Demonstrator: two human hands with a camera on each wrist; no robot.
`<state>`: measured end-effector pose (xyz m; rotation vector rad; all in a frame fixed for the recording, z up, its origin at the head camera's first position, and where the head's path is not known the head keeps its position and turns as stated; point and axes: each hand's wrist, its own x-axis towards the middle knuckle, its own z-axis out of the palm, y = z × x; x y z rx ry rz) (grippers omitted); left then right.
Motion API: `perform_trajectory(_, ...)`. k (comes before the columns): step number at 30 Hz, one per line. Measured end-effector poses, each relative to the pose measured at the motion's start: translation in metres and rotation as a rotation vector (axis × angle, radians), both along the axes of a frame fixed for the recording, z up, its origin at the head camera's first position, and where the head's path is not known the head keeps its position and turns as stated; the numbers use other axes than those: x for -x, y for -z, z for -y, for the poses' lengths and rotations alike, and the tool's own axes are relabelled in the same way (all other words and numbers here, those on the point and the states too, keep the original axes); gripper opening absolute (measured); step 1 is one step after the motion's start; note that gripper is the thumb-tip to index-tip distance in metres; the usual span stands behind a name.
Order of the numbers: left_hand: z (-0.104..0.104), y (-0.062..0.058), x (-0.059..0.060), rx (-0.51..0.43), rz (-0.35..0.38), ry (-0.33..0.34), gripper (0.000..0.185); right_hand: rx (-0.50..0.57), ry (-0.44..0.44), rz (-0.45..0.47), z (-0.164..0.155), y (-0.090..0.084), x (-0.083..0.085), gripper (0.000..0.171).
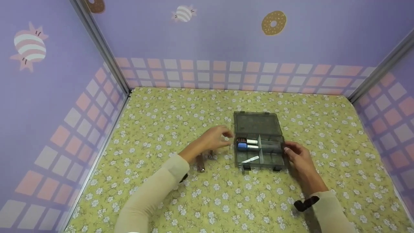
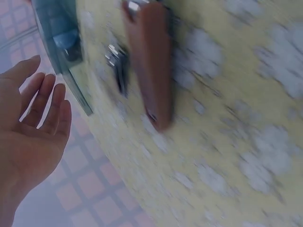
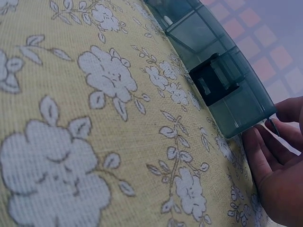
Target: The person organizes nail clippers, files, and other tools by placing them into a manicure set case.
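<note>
A grey see-through compartment box lies open on the flowered cloth, its lid folded back. Its left compartments hold a blue-capped piece, a dark-capped piece and a white stick. My left hand hovers just left of the box with relaxed fingers and holds nothing; in the left wrist view the left hand shows an empty palm beside the box. My right hand holds the box's right front corner; the fingers and thumb lie round that corner of the box, near a black latch.
A brown oblong object and a small metal item lie on the cloth under my left wrist; the left wrist view shows the brown object and the metal item close up. Purple walls enclose the table on three sides.
</note>
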<state>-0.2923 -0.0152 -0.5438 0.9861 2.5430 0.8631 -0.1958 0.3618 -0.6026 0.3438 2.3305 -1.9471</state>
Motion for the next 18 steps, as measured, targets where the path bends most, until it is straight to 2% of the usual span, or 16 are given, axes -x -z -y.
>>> perform_trajectory(4,0.026,0.002,-0.003,0.01,0.025,0.008,0.033,0.004,0.0,-0.005,0.0,-0.001,0.0,0.045)
perform_trajectory(8,0.043,0.006,-0.009,-0.005,0.051,0.029,0.031,0.014,0.003,-0.002,0.001,-0.002,0.0,0.045)
perform_trajectory(14,0.057,0.012,-0.019,0.024,0.089,0.052,0.027,-0.007,-0.018,-0.029,0.0,-0.001,-0.002,0.048)
perform_trajectory(18,0.062,0.015,-0.022,0.069,0.06,0.054,0.033,-0.022,-0.01,-0.029,0.0,0.0,-0.002,0.048)
